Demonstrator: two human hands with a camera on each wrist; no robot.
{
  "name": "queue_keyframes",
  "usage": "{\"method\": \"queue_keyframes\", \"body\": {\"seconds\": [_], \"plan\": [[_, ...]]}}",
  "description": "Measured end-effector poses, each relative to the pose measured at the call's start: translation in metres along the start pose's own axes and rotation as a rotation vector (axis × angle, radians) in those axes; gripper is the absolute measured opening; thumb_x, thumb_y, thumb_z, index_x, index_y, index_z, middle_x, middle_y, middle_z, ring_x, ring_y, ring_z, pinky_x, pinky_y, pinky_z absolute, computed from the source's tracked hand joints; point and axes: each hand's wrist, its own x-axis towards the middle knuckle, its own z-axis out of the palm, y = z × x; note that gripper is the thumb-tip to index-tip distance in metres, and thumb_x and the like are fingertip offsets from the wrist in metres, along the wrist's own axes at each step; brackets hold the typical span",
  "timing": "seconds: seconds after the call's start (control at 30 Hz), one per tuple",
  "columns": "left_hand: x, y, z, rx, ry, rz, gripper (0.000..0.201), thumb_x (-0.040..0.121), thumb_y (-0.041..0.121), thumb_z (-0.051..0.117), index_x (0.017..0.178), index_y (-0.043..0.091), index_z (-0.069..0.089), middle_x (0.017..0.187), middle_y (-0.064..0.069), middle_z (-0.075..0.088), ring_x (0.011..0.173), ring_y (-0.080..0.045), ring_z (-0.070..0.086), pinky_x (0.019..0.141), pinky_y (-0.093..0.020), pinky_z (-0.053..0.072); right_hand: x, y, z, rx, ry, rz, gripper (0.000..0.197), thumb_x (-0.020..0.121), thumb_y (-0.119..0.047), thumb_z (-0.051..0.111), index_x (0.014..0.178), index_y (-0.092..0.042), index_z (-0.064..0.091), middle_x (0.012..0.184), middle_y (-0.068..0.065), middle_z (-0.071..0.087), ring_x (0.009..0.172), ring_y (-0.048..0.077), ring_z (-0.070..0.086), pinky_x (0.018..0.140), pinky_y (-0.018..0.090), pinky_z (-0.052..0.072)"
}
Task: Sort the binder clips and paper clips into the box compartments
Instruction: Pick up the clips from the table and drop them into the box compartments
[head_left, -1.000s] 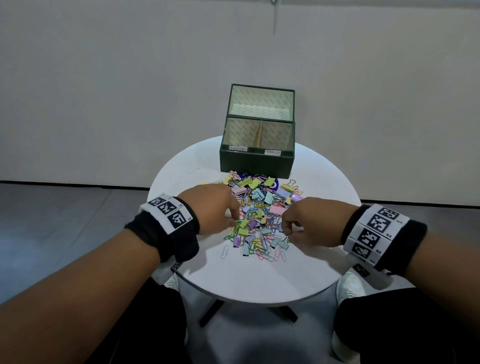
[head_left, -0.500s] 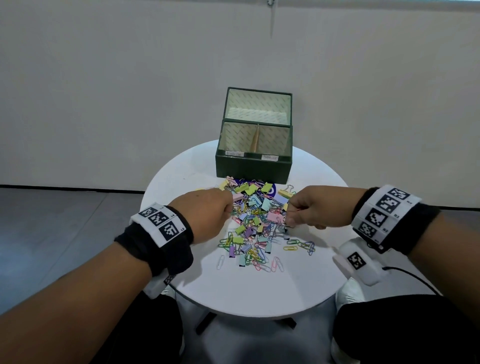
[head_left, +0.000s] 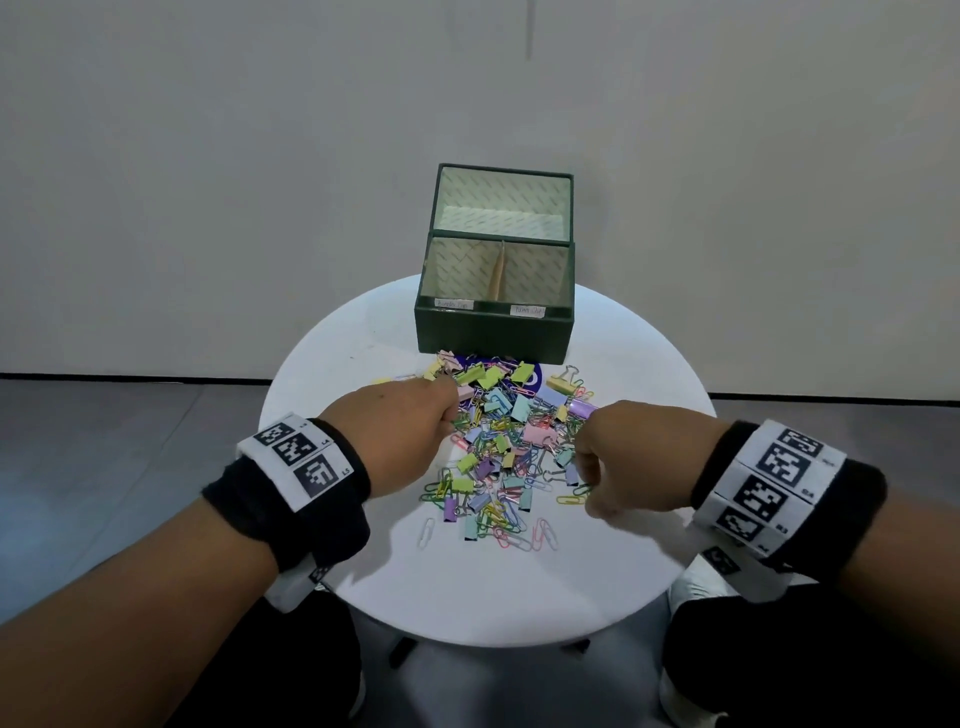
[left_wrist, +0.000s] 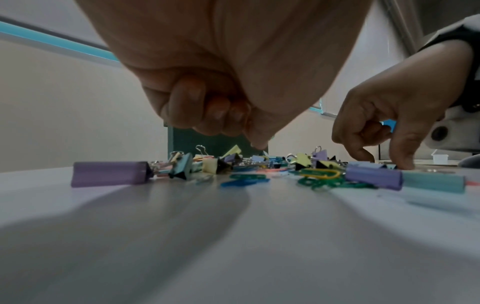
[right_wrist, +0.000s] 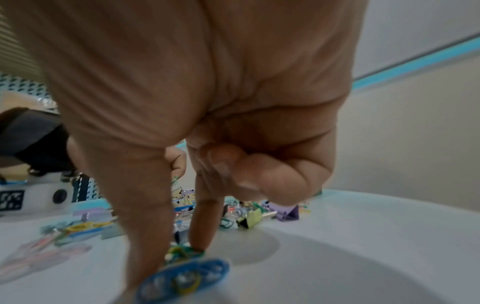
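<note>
A mixed pile of pastel binder clips and coloured paper clips (head_left: 498, 447) lies on the round white table (head_left: 467, 597). Behind it stands the dark green box (head_left: 493, 338), with two labelled front compartments and one rear compartment. My left hand (head_left: 449, 410) is at the pile's far left edge with its fingers curled. Thumb and forefinger point down (left_wrist: 255, 144) and seem to pinch a small green clip. My right hand (head_left: 589, 493) is at the pile's near right edge. Its thumb and forefinger pinch a tangle of green and yellow paper clips (right_wrist: 182, 252) on the table, the other fingers curled.
A blue paper clip (right_wrist: 187, 275) lies just in front of my right fingertips. A large purple binder clip (left_wrist: 109, 173) sits at the pile's left edge. Bare table runs from the pile to the near rim. A grey wall stands behind the box.
My right hand dropped from beside the pile's right edge to its near right edge and went down on paper clips. My left hand shifted toward the box end of the pile.
</note>
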Motion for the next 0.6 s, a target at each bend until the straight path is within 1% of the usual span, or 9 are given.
{"method": "queue_keyframes", "body": {"seconds": [0.07,0.13,0.2,0.3,0.37,0.43,0.47,0.53,0.6], "plan": [[0.000,0.001,0.000,-0.005,0.000,-0.003,0.010,0.102,0.033,0.041,0.093,0.029,0.041,0.084,0.006,0.053,0.072,-0.019,0.048,0.059,-0.032,0.033,-0.002,-0.001,-0.001,0.039,0.012,-0.012,0.017,0.079,-0.037,0.074,0.088,-0.023,0.071,0.086,-0.006,0.070,0.082,0.016,0.063,0.061,0.025,0.045],[0.001,0.001,0.001,-0.006,-0.002,0.000,0.010,0.102,0.033,0.042,0.093,0.030,0.041,0.085,0.006,0.053,0.072,-0.019,0.047,0.060,-0.032,0.032,-0.005,-0.004,0.000,0.078,0.014,-0.027,0.021,0.076,-0.041,0.074,0.084,-0.022,0.069,0.081,-0.006,0.069,0.077,0.015,0.062,0.060,0.025,0.045],[0.001,0.001,0.001,0.001,-0.008,-0.004,0.010,0.102,0.032,0.041,0.093,0.030,0.040,0.086,0.007,0.052,0.073,-0.019,0.047,0.060,-0.032,0.033,-0.007,-0.007,0.001,0.088,0.004,-0.042,0.021,0.077,-0.041,0.074,0.084,-0.022,0.068,0.081,-0.005,0.069,0.075,0.015,0.062,0.059,0.025,0.044],[0.002,0.001,-0.001,0.040,-0.012,-0.014,0.009,0.101,0.028,0.042,0.093,0.030,0.039,0.091,0.007,0.051,0.078,-0.020,0.049,0.065,-0.034,0.042,-0.007,-0.012,0.003,0.028,0.016,-0.068,0.018,0.080,-0.036,0.071,0.084,-0.019,0.068,0.082,-0.001,0.069,0.072,0.018,0.060,0.058,0.025,0.043],[0.006,0.000,-0.007,0.044,0.002,-0.034,0.009,0.099,0.022,0.044,0.093,0.028,0.041,0.093,0.005,0.054,0.078,-0.021,0.051,0.068,-0.036,0.047,-0.007,-0.013,0.006,-0.008,0.043,-0.069,0.018,0.080,-0.032,0.067,0.083,-0.014,0.068,0.081,0.004,0.070,0.066,0.020,0.056,0.060,0.028,0.048],[0.016,-0.001,-0.020,-0.028,0.027,-0.066,0.009,0.099,0.021,0.044,0.093,0.027,0.044,0.091,0.004,0.056,0.075,-0.018,0.053,0.066,-0.035,0.047,-0.008,-0.014,0.010,-0.014,0.064,-0.072,0.020,0.077,-0.030,0.060,0.075,-0.011,0.064,0.070,0.004,0.065,0.059,0.021,0.052,0.061,0.033,0.055],[0.025,-0.001,-0.029,-0.080,0.050,-0.085,0.009,0.100,0.022,0.044,0.093,0.027,0.046,0.090,0.005,0.057,0.073,-0.015,0.053,0.064,-0.031,0.046,-0.009,-0.015,0.010,-0.006,0.067,-0.073,0.023,0.075,-0.032,0.058,0.070,-0.010,0.060,0.063,0.002,0.058,0.055,0.021,0.049,0.060,0.034,0.056],[0.047,0.001,-0.046,-0.167,0.098,-0.105,0.010,0.101,0.026,0.044,0.093,0.026,0.050,0.086,0.007,0.058,0.073,-0.011,0.054,0.063,-0.027,0.043,-0.011,-0.018,0.009,-0.005,0.063,-0.072,0.028,0.079,-0.035,0.058,0.066,-0.011,0.055,0.058,-0.002,0.048,0.054,0.020,0.047,0.053,0.030,0.047],[0.073,0.004,-0.059,-0.230,0.131,-0.100,0.009,0.101,0.027,0.047,0.094,0.025,0.053,0.085,0.008,0.059,0.076,-0.011,0.056,0.067,-0.027,0.043,-0.013,-0.023,0.010,-0.023,0.052,-0.077,0.022,0.086,-0.028,0.058,0.069,-0.015,0.055,0.063,-0.003,0.048,0.061,0.021,0.050,0.052,0.024,0.039]]}}
